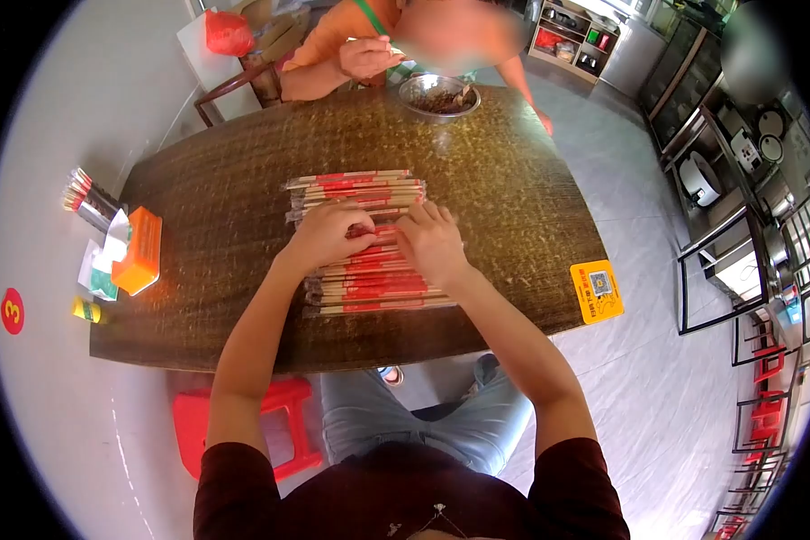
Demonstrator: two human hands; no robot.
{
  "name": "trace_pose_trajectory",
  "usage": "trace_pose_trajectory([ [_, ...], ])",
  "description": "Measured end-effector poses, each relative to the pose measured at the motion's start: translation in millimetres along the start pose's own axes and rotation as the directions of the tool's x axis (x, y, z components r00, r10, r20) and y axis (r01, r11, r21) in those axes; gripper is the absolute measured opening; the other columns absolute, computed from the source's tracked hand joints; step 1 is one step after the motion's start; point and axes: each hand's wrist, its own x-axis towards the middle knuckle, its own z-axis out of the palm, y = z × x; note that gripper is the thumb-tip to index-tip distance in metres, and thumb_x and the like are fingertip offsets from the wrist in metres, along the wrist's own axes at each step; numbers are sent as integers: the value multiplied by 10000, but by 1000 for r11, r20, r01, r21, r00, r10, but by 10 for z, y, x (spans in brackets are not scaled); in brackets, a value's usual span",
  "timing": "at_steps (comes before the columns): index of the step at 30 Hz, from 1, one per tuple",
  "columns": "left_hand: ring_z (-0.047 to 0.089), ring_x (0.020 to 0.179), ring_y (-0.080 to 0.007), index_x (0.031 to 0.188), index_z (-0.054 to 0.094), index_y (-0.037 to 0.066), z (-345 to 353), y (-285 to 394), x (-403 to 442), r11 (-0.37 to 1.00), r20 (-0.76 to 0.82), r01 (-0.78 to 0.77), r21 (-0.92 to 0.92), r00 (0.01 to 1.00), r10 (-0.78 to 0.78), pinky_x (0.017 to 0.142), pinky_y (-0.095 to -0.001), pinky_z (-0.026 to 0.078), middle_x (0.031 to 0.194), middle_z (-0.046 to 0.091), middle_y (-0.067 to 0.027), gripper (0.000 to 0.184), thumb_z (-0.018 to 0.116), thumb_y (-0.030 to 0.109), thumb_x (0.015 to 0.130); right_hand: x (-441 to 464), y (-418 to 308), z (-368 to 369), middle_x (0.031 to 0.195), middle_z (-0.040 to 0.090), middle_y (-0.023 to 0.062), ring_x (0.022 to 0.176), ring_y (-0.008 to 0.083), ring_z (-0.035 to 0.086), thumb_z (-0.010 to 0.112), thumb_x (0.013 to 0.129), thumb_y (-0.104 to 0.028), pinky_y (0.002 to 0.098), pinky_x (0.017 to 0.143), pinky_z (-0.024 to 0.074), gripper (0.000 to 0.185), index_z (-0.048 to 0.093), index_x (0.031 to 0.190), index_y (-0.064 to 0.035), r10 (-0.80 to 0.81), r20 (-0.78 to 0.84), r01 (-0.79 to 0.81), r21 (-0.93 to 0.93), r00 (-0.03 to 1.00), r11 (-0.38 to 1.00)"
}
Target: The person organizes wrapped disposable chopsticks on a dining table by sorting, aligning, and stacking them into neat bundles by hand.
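Many wrapped chopsticks [378, 290] with red paper bands lie side by side in a column on the dark wooden table [504, 198]. My left hand [333, 236] rests on the left part of the middle of the column, its fingers curled; what lies under the fingertips is hidden. Over the right part, my right hand [432, 241] touches the chopsticks with bent fingers, and its fingertips are partly hidden too. The two hands are a little apart, with red wrapping showing between them.
Across the table sits a person in orange [328, 45] behind a metal bowl [439, 97] of food. At left stand a chopstick holder [94, 202], an orange tissue box [139, 250] and a yellow container [87, 310]. A yellow QR card [596, 292] lies at the right edge.
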Motion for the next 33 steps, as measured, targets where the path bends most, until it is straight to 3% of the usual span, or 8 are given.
trace_pose_trajectory([
  [4, 602, 773, -219, 856, 646, 85, -2, 11, 3, 999, 49, 31, -12, 998, -30, 666, -361, 480, 836, 637, -54, 145, 680, 225, 836, 6, 4, -1, 838, 531, 73, 853, 252, 530, 675, 760, -85, 373, 752, 425, 86, 613, 818, -70, -20, -7, 20, -3, 1000, 1000],
  [16, 608, 827, -253, 956, 625, 84, 85, -102, -5, 991, -74, 104, 80, 992, -98, 736, -389, 490, 926, 629, -84, 140, 577, 211, 918, -2, 10, 18, 873, 529, 84, 871, 260, 537, 678, 769, -99, 372, 747, 430, 93, 601, 783, -49, -19, -27, 19, 9, 999, 1000],
  [19, 608, 850, -251, 969, 620, 88, 40, -40, 16, 971, -6, 228, 67, 974, -228, 750, -391, 493, 932, 630, -82, 144, 560, 213, 931, -2, -7, 2, 890, 548, 113, 967, 293, 549, 662, 786, -88, 398, 786, 459, 80, 612, 765, -30, 13, 14, -13, 23, 1000, 1000],
  [22, 612, 861, -245, 972, 621, 89, 98, -107, -6, 979, -87, 111, 171, 991, -97, 753, -385, 498, 943, 629, -81, 147, 563, 217, 930, 0, -19, -13, 886, 538, 103, 944, 288, 549, 658, 786, -93, 402, 781, 459, 79, 603, 776, -37, 22, 12, -22, 29, 1000, 999],
  [25, 635, 837, -229, 932, 624, 88, 78, -31, -9, 997, -134, 66, 49, 989, -59, 704, -356, 515, 908, 625, -60, 121, 605, 201, 892, -4, -18, -3, 889, 529, 92, 922, 280, 546, 656, 788, -101, 403, 779, 455, 85, 592, 801, -46, 32, 11, -33, 44, 999, 999],
  [28, 635, 829, -223, 941, 622, 82, 16, 43, 7, 999, 25, 38, -13, 999, -38, 705, -353, 515, 909, 620, -61, 121, 619, 189, 883, -9, -2, 13, 905, 530, 93, 942, 281, 545, 651, 797, -104, 407, 791, 459, 91, 586, 820, -45, 33, 21, -34, 47, 999, 998],
  [31, 614, 894, -238, 974, 635, 80, 6, 82, 14, 983, 82, 171, -63, 983, -166, 772, -372, 505, 962, 624, -79, 132, 636, 174, 881, -17, -2, 11, 914, 530, 93, 951, 279, 542, 648, 803, -106, 404, 791, 460, 92, 583, 823, -44, 29, 28, -30, 39, 999, 999],
  [33, 617, 895, -241, 967, 631, 78, 28, 41, 12, 985, 47, 166, -55, 985, -163, 779, -381, 506, 962, 631, -79, 131, 631, 182, 886, -13, -5, 2, 916, 530, 93, 950, 277, 541, 647, 805, -105, 401, 788, 459, 89, 586, 822, -42, 29, 32, -30, 41, 999, 999],
])
